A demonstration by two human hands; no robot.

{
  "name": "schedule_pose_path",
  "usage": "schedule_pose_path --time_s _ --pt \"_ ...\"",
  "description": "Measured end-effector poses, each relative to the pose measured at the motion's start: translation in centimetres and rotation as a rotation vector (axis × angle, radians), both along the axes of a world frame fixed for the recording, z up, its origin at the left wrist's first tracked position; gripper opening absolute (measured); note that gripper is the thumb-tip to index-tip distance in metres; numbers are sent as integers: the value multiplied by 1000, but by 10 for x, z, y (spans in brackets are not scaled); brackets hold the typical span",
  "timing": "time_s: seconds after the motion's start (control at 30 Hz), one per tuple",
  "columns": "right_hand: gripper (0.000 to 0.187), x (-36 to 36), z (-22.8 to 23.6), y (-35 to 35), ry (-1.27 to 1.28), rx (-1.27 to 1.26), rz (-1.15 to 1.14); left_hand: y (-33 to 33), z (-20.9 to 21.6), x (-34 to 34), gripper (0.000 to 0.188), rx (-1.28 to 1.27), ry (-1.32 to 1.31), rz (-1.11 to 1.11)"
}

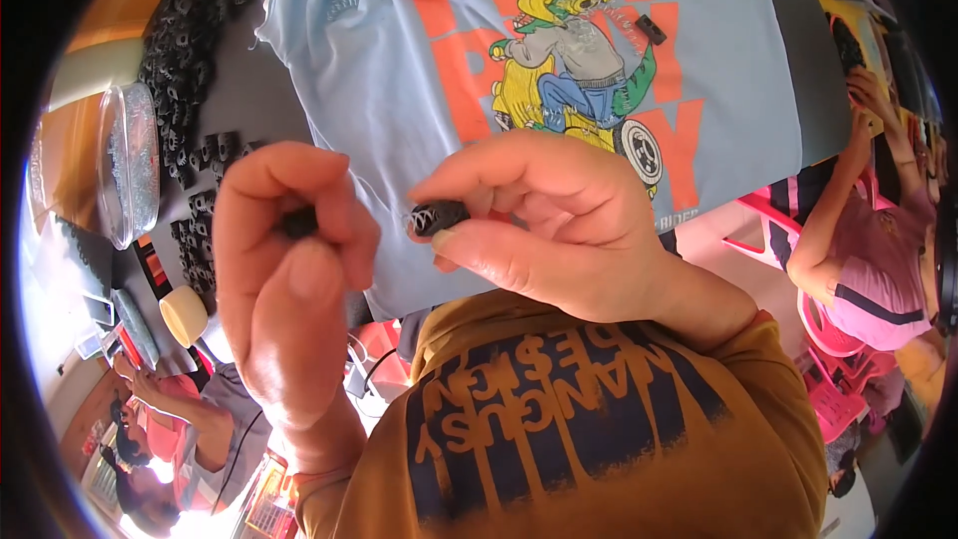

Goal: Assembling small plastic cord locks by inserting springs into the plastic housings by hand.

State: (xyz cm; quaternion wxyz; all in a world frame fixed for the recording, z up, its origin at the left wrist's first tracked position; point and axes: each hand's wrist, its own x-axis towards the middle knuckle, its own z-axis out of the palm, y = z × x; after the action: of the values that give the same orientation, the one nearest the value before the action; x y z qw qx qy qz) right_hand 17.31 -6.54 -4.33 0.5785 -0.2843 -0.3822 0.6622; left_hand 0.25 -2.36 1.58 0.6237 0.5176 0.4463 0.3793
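Dark worktop behind, blue shirt spread. Right hand pinching toothed black part, long axis pointing left toward left hand, fingers closed on another dark piece.

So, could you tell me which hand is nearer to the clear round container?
Left. The left hand is just right of the clear round container; the right hand is farther right, beyond it.

The scene is lit brightly and evenly by daylight. Blown-out glare is seen at the lower left edge. Strong fisheye bending and a dark vignette are found at the rim. Close things are slightly softened; shadows are kept faint.
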Motion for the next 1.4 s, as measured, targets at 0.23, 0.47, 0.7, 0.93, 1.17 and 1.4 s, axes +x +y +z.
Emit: schedule_pose_path --time_s 0.23,0.47,0.7,0.93,1.17,1.4 --pt "23 4 -5 2 123 229 71 -22 -9 5 27 -14 22 4" --pt "24 8 -1 -3 306 -137 62 -30 -8 -3 41 613 358 -166" --pt "21 0 -3 -4 311 -17 1 -24 -11 -8 61 749 547 -295" --pt "20 3 -1 -5 175 -9 23 -26 -12 4 23 88 52 50" --pt "20 4 -4 -3 162 71 18 -16 -15 9 33 -149 -24 23" --pt "19 1 -5 -3 240 50 -14 -14 -14 4 30 -37 -36 -89"
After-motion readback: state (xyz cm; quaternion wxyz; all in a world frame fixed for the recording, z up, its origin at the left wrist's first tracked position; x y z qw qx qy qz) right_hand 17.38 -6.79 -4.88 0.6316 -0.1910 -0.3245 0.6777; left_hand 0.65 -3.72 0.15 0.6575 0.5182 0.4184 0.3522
